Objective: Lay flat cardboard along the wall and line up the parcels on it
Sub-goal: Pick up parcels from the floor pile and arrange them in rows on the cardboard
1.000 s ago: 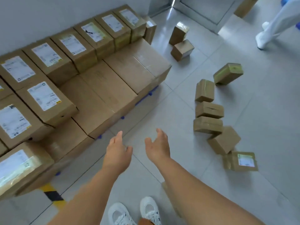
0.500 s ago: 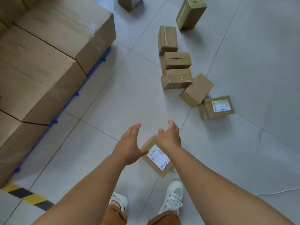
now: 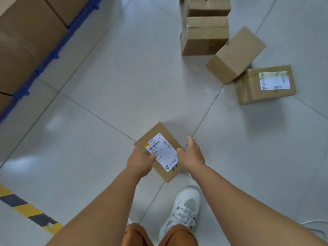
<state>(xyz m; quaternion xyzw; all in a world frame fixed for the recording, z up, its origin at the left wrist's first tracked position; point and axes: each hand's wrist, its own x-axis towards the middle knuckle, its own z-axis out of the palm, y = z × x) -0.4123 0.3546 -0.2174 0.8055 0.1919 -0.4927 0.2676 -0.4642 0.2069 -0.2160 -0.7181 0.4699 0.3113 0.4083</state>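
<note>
Picking up a parcel off the floor

My left hand [image 3: 140, 161] and right hand [image 3: 192, 156] clasp opposite sides of the small brown labelled cardboard parcel [image 3: 160, 150] at 6 o'clock, likely to lift it level; stacked boxes [image 3: 26, 41] at 10.

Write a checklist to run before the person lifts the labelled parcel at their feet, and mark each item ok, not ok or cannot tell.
1. Left hand on the labelled parcel: ok, it grips the left edge.
2. Right hand on the parcel: ok, placed against its right side, thumb up.
3. Fingers under the parcel: cannot tell, hidden.
4. Label facing up: ok.
5. White shoe apart from the parcel: ok.
6. Floor path toward the stacked boxes at left: ok, bare tiles.
</note>
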